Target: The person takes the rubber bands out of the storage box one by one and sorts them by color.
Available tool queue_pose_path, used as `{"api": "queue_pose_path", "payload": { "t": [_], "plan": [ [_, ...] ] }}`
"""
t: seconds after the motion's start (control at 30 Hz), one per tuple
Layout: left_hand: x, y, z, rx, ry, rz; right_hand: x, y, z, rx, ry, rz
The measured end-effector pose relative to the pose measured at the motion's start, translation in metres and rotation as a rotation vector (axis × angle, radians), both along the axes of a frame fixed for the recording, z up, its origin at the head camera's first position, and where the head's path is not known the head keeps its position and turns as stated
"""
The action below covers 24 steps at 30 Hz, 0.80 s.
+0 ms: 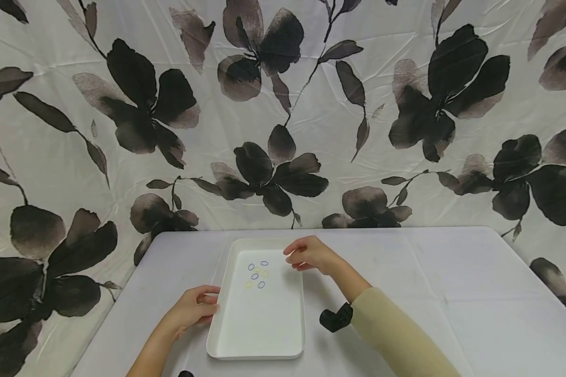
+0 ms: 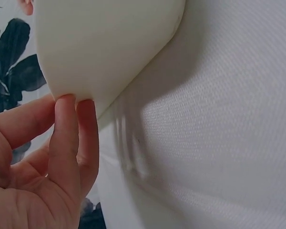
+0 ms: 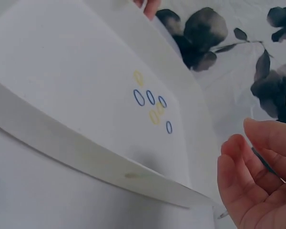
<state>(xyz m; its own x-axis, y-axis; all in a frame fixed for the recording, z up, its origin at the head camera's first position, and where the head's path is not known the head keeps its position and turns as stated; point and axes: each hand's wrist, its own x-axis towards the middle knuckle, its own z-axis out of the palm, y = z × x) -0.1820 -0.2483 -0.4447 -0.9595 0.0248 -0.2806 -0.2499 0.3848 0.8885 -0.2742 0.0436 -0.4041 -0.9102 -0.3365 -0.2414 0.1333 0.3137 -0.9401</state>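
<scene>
Seven rings [image 1: 258, 275] lie toward the tray's [image 1: 259, 324] twelve o'clock; the left hand [image 1: 191, 309] pinches it at nine — likely for steadiness — while the right hand [image 1: 313, 255], loosely curled, hovers empty near one.

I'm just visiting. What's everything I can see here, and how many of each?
Tray: one, white, on the table
Blue rings: four, blue, in the tray's far half
Yellow rings: three, yellow, among the blue ones
Table: one, white, under the tray
Flowered cloth: one, white with dark flowers, behind the table
Sleeve: one, beige, right arm
Left hand: one, bare, gripping the tray's left edge
Right hand: one, bare, by the tray's far right corner
</scene>
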Motion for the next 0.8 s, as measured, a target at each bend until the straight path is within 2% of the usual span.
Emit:
{"api": "queue_pose_path", "payload": {
  "t": [0.3,0.8],
  "plan": [
    [-0.001,0.000,0.001,-0.005,-0.014,-0.003,0.003,-0.011,-0.009,-0.005,0.002,0.009],
    [0.000,0.000,0.002,0.006,-0.010,-0.024,0.007,-0.032,-0.013,-0.030,0.010,0.028]
  ]
}}
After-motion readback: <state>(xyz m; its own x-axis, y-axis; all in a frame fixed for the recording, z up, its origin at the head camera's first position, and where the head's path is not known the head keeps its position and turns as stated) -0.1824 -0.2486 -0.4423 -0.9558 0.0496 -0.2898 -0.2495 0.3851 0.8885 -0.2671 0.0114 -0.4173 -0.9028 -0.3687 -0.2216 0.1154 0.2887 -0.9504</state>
